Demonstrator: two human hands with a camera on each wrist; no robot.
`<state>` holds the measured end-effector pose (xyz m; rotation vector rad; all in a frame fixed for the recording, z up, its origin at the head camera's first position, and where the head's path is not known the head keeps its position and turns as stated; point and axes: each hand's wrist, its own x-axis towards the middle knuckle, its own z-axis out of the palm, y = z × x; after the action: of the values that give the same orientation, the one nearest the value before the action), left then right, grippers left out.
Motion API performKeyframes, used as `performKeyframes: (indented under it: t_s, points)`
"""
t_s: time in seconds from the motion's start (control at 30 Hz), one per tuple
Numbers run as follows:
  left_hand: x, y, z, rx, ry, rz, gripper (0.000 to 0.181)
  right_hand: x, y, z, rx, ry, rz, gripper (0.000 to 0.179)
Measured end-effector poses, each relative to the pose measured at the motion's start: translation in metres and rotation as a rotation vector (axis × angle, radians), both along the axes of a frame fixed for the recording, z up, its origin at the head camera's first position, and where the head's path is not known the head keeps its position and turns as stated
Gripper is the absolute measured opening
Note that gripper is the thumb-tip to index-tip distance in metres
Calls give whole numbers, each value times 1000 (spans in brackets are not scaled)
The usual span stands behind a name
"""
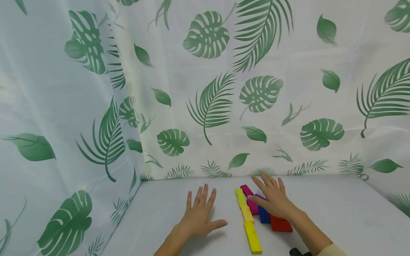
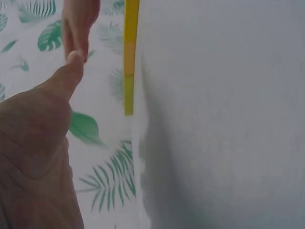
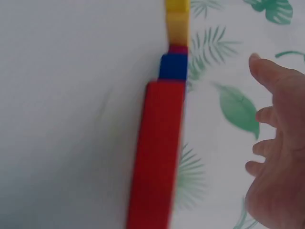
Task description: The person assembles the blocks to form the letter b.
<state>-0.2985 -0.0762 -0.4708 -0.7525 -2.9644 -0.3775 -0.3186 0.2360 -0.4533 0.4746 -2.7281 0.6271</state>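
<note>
Fingers spread and holding nothing, my left hand (image 1: 198, 218) hovers left of the blocks in the head view. A row of flat blocks runs away from me: a near yellow block (image 1: 252, 238), a pale orange block (image 1: 247, 214) and a far yellow block (image 1: 240, 198). To their right lie two magenta blocks (image 1: 252, 207), a blue block (image 1: 264, 215), a partly hidden purple block (image 1: 260, 196) and a red block (image 1: 282, 225). My right hand (image 1: 273, 199), fingers extended, overlaps this cluster; the right wrist view shows it apart from the red block (image 3: 157, 152).
A pale tabletop (image 1: 166, 199) spreads around the blocks. White cloth printed with green leaves (image 1: 288, 71) hangs at the back and along both sides. At the bottom edge, beside the right forearm, a small black object (image 1: 298, 252) is partly cut off.
</note>
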Motion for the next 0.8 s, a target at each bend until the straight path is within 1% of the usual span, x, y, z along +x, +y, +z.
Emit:
performKeyframes:
  t_s: [0.07,0.13,0.23,0.33,0.43,0.5,0.6,0.7,0.8]
  points:
    - [5,5,3,-31,-19,-46,111,-3,-8,6,-1,43,29,79]
    - [11,10,5,-52,-42,-112,111,-5,-16,11,2,72,50,78]
    - [20,19,9,-77,-87,-221,106,-6,-27,19,-7,85,58,78]
    - [28,29,11,-100,-108,-323,99,-7,-39,24,-8,100,78,77]
    - [34,37,11,-142,-94,-410,91,-7,-49,26,8,109,125,74]
    - [37,42,11,-169,-75,-453,87,-6,-54,25,38,106,158,72]
    - [41,47,12,-229,-59,-498,83,-4,-53,20,64,60,193,67]
    - [46,50,13,-269,-93,-505,82,0,-48,15,65,-48,221,61]
    - [48,51,14,-287,-148,-499,81,3,-40,13,42,-180,252,59]
